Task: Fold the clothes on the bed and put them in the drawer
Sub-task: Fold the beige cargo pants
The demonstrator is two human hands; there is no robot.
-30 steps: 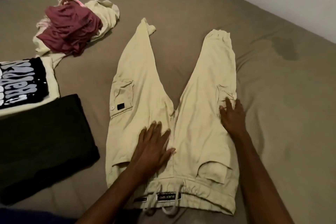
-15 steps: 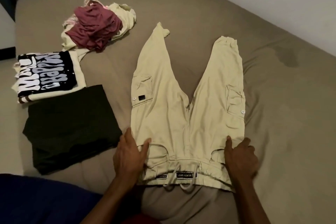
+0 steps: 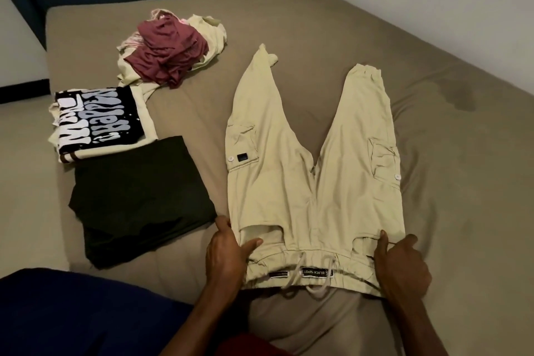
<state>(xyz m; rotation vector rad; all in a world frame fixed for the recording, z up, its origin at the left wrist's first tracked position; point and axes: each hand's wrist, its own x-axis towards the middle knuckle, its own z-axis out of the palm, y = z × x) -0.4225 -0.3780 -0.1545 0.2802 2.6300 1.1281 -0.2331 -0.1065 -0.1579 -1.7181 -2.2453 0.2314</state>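
Head view: the left hand point(image 3: 228, 257) is closed on the near left corner of the beige cargo trousers point(image 3: 315, 182), thumb laid over the front by the pocket opening, fingers tucked around the side edge. The right hand point(image 3: 400, 266) is clamped on the opposite corner in the same way, thumb on top; whether its fingers are curled fully beneath the cloth cannot quite be made out. Between the two hands the waistband point(image 3: 303, 272) is stretched flat, drawstring hanging at the middle toward the person.

From that held edge the trousers are spread away from the body, long axis pointing up the bed point(image 3: 289, 23), the two legs splayed in a V. The left leg's cuff point(image 3: 264, 58) is crumpled over; the right leg's cuff point(image 3: 365, 74) lies neater. Each hand is nearest its own leg, so a lengthwise fold is likely to be made by carrying one side across onto the other.

Out to the left, a folded dark garment point(image 3: 138, 196) is lying close beside the left hand, with a folded printed shirt point(image 3: 101, 121) just beyond it. Further up, an unfolded heap of maroon and cream clothes point(image 3: 170, 52) is waiting. No drawer is seen.
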